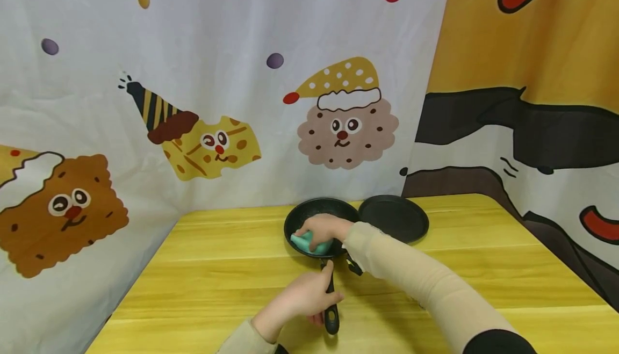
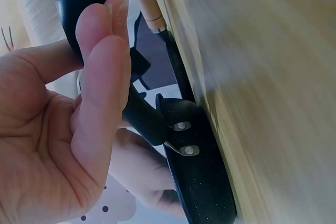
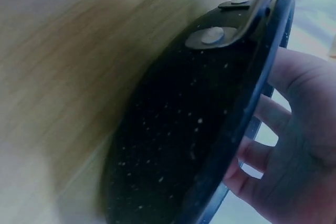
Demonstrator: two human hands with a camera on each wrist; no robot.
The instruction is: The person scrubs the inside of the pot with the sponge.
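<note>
A black frying pan (image 1: 309,210) with pale speckles stands on the table, its handle (image 1: 331,319) pointing towards me. The left hand (image 1: 308,292) grips that handle; in the left wrist view the fingers (image 2: 102,98) curl round it, and the index finger points along it in the head view. Inside the pan, the right hand (image 1: 325,229) holds a bunched green cloth (image 1: 302,243) against the pan's inner surface. From the right wrist, the speckled outer wall (image 3: 173,129) and the riveted handle bracket show, while the rim hides the fingertips and cloth.
A flat round black pan (image 1: 394,218) lies to the right of the frying pan, partly behind the right sleeve. A wooden handle (image 2: 144,1) on a black piece appears in the left wrist view. The wooden table (image 1: 217,268) meets a printed curtain (image 1: 232,74) at the back.
</note>
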